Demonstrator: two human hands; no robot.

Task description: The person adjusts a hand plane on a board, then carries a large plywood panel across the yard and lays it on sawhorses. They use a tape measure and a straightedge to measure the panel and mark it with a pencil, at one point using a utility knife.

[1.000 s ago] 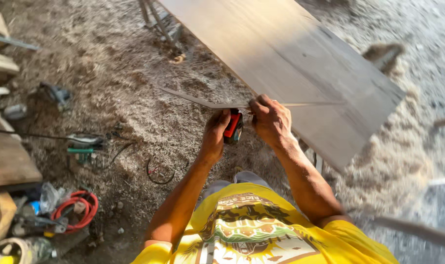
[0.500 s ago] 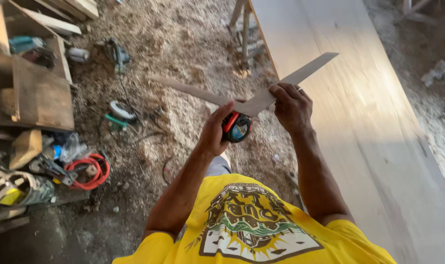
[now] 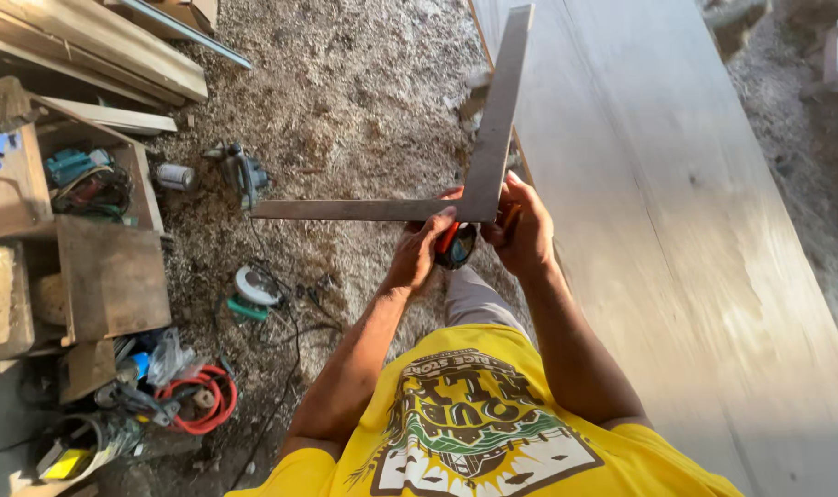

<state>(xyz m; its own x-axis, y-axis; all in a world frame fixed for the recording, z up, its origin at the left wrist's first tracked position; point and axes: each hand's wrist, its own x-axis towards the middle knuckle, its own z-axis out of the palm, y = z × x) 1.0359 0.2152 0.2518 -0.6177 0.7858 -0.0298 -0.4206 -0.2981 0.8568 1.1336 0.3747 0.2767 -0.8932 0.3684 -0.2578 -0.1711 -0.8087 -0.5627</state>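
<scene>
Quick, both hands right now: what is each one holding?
Left hand: closed on the corner of the L-shaped grey metal framing square, also holding the red and black tape measure.
Right hand: closed on the same square's corner.

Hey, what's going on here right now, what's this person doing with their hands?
A person in a yellow shirt stands on a sawdust-covered floor beside a long wooden board. Both hands are raised in front of them: the right hand grips the corner of a metal framing square, and the left hand touches the square too, holding a red and black tape measure beneath it. A circular saw and other tools lie on the floor to the left.
</scene>
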